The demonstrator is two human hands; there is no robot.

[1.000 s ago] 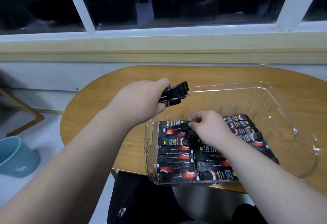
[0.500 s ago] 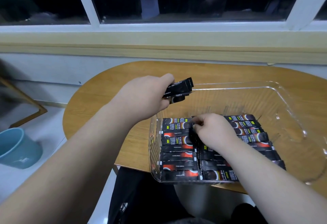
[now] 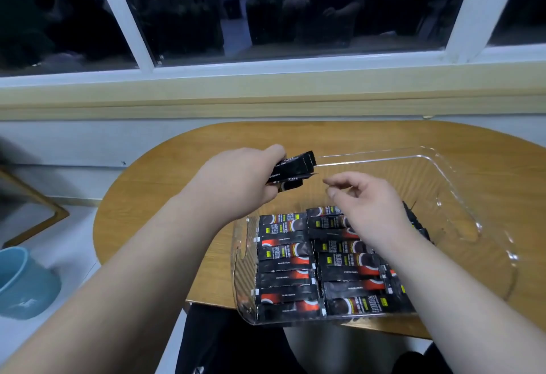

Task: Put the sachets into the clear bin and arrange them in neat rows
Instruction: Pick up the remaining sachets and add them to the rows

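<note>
Over the left rim of the clear bin [image 3: 413,157], the left hand [image 3: 242,178] grips perhaps three black sachets [image 3: 295,170], fingers curled round them. Just beside, the right hand [image 3: 369,205] hovers, fingers loosely curled, holding nothing. Other sachets [image 3: 283,255] lie in rows across the bin's near half.

Black-and-red sachets [image 3: 285,267], clear bin [image 3: 461,196]

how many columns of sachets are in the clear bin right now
3 in the clear bin: the left column by its left wall, the middle column beside it, and the right column, mostly hidden under the right forearm. More sachets may be hidden there.
</note>
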